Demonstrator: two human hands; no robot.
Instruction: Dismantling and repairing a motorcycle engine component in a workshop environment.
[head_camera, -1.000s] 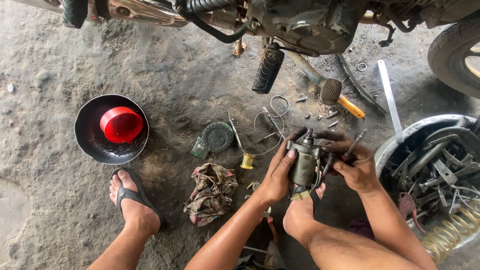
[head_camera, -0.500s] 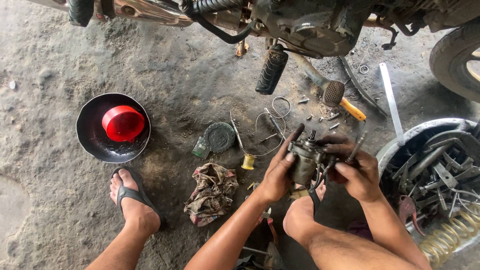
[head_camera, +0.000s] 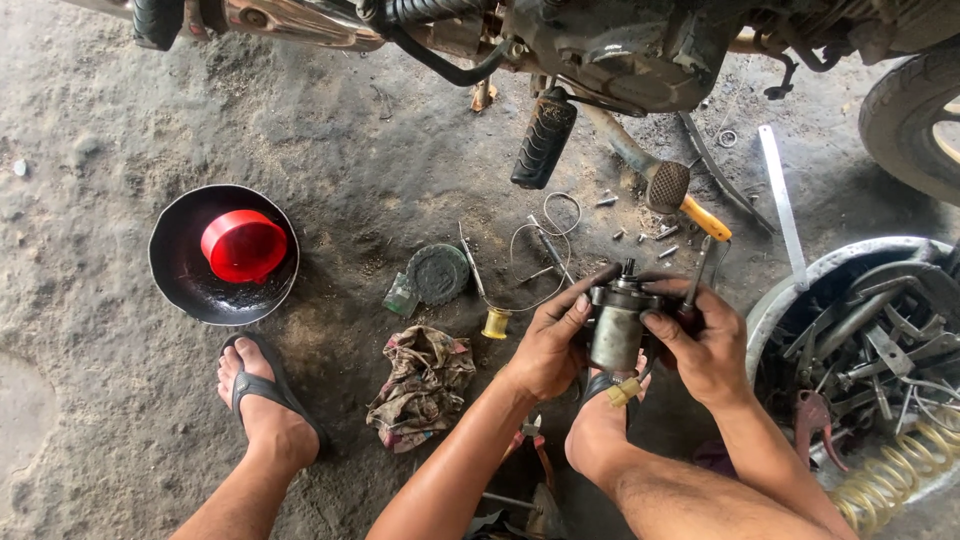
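Both hands hold a small grey cylindrical motor part upright over my right knee. My left hand wraps its left side, fingers reaching across the top. My right hand grips its right side with the thumb on the body. A short wire with a yellow connector hangs from the part's lower end. A thin screwdriver lies just behind my right hand.
A motorcycle stands across the top with a footpeg. A dark metal bowl holds a red cup. A dirty rag, round cap, hammer and loose screws lie on the ground. A tub of tools stands at right.
The camera has tilted so the scene sits lower. My hands have turned the motor part more upright and closed tighter around it.
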